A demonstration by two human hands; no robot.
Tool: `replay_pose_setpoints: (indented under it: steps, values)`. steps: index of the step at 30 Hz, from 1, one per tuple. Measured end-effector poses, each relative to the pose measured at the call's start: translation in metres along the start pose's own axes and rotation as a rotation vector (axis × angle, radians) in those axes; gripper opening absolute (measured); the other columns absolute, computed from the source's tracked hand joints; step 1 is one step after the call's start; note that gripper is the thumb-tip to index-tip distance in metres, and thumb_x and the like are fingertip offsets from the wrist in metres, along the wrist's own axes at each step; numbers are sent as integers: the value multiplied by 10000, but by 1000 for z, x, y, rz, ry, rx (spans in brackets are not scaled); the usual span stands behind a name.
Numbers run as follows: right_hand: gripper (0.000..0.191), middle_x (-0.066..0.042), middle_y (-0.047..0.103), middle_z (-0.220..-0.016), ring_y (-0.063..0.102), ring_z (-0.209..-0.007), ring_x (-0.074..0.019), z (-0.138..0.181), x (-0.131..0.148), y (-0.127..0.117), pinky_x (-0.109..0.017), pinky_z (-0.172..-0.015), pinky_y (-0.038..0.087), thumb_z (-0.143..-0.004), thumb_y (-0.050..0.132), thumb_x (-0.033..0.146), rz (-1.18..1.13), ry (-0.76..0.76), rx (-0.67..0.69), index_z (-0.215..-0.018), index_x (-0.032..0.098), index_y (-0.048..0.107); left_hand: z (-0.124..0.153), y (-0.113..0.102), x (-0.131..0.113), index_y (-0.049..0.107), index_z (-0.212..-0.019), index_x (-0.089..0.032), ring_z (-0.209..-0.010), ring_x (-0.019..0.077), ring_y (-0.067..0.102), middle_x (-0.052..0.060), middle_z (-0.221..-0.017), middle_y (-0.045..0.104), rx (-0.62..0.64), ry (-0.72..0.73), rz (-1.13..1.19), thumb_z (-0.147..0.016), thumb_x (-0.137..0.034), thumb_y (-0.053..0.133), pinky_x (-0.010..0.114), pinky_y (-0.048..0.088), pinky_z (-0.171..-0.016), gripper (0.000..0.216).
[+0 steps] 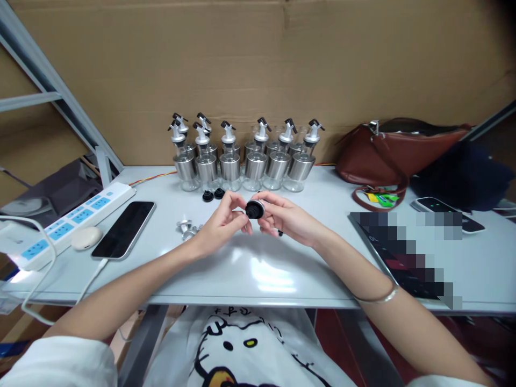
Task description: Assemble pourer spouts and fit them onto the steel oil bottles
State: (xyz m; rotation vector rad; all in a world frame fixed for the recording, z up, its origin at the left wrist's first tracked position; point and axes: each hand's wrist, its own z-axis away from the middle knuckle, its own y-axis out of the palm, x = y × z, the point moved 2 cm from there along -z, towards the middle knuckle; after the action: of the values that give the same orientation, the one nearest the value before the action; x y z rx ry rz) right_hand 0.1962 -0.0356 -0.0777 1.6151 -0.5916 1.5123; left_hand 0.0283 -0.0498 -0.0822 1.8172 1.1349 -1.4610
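Head view suggests work partway done: 8 spouts (263,126) top bottles (256,164), some necks (298,132) behind look bare, 2 black stoppers (207,196) and silver parts (189,233) lie loose, and left hand (223,223) and right hand (291,217) together pinch a black-and-silver stopper (254,209) above the white table's middle (226,274).

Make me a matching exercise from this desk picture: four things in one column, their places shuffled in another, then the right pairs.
Things
1. Round black stopper with a silver rim
2. Two small black stoppers
3. Brown leather handbag
4. Black-screened rectangular phone

Places
A. Right of the clear glass bottles with silver metal bands
B. Beside the long white power strip
C. Between the left hand and right hand
D. Just in front of the bottles

Pairs: 1-C, 2-D, 3-A, 4-B
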Motion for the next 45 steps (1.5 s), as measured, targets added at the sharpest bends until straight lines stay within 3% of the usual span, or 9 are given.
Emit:
replay_pose_setpoints:
  steps: [3,6,12,19,35,41,45]
  values:
    - [226,82,550,-448,452,-337,-53,0,0,-2,-179,-414,386,-871,573,378,78,28,6,-1021,209,555,-2,-2,1,349,-1025,-241,-695,104,626,-16,-948,535,11,-22,64,-851,-300,563,290,479,-692,282]
    - [228,39,627,-516,532,-360,-72,1,1,-2,-169,-375,404,-859,568,360,136,27,0,-1010,190,573,-1,-2,2,357,-1073,-250,-678,98,617,-30,-881,533,38,-15,63,-829,-269,581,258,468,-657,332]
    - [280,-22,688,-713,675,-547,-151,3,3,6,-230,-407,544,-783,616,287,128,21,45,-1026,172,542,-2,-1,3,361,-1064,-253,-673,111,582,-39,-782,518,17,-37,43,-764,-231,583,191,432,-522,374]
    - [284,26,649,-679,672,-538,-135,4,1,13,-245,-461,571,-761,651,241,164,-7,147,-968,186,465,0,0,-1,371,-1032,-236,-609,95,546,-62,-709,509,15,-62,12,-679,-205,564,197,397,-537,403]
    - [247,66,611,-599,601,-472,-104,4,-4,18,-245,-457,529,-717,577,184,233,-27,99,-885,211,397,-1,3,0,338,-1000,-234,-596,127,599,-72,-657,500,15,-41,-34,-689,-247,554,243,400,-560,379]
    - [241,85,571,-564,489,-403,-59,4,-5,21,-168,-386,396,-660,525,136,272,-92,39,-837,219,384,-1,3,1,322,-997,-233,-584,127,589,-69,-639,529,9,-41,-76,-685,-249,540,236,369,-545,381]
    - [213,74,573,-571,493,-423,-64,6,-4,22,-173,-401,388,-674,510,142,304,-108,30,-838,218,397,-1,4,1,323,-984,-232,-583,122,584,-64,-645,540,8,-24,-78,-681,-228,514,234,353,-538,359]
